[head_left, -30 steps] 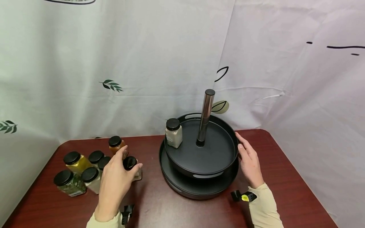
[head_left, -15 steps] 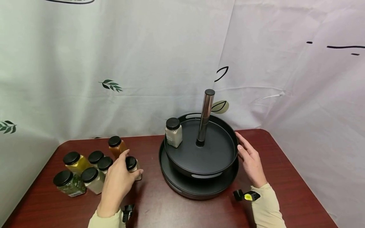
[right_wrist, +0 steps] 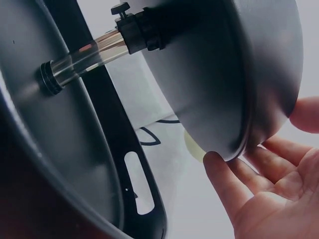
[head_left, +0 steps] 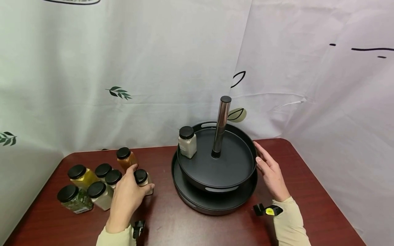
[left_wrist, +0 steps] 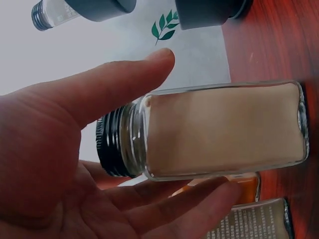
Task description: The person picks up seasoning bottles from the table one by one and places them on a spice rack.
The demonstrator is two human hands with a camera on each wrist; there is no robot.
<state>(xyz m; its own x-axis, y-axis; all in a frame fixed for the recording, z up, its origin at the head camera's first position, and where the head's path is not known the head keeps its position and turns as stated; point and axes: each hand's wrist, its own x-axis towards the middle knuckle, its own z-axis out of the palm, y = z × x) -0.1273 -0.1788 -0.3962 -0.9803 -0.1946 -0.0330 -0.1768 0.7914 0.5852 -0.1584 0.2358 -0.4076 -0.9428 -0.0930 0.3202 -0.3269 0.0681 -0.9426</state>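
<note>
My left hand (head_left: 127,196) is around a spice jar (head_left: 141,175) with a black lid, its thumb and fingers extended on either side. In the left wrist view, beige powder fills this glass jar (left_wrist: 224,132); a gap shows between thumb and glass, while the fingers lie partly behind it. My right hand (head_left: 272,176) rests its extended fingers against the outer wall of the upper tray (head_left: 200,176) of a round black two-tier turntable rack. A pale-filled spice jar (head_left: 188,146) stands at that tray's left edge. The lower tray (head_left: 215,205) sits underneath.
Several black-lidded jars stand left of my left hand, including a yellow one (head_left: 83,177), a green herb one (head_left: 75,200) and an orange one (head_left: 127,160). A metal post (head_left: 222,124) rises from the rack. White patterned cloth (head_left: 172,68) hangs behind the red-brown table (head_left: 166,222).
My left hand has shifted slightly, with its fingertips lower around the jar. My right hand stays at the upper tray's side, its wrist a little farther right. The jars remain in place.
</note>
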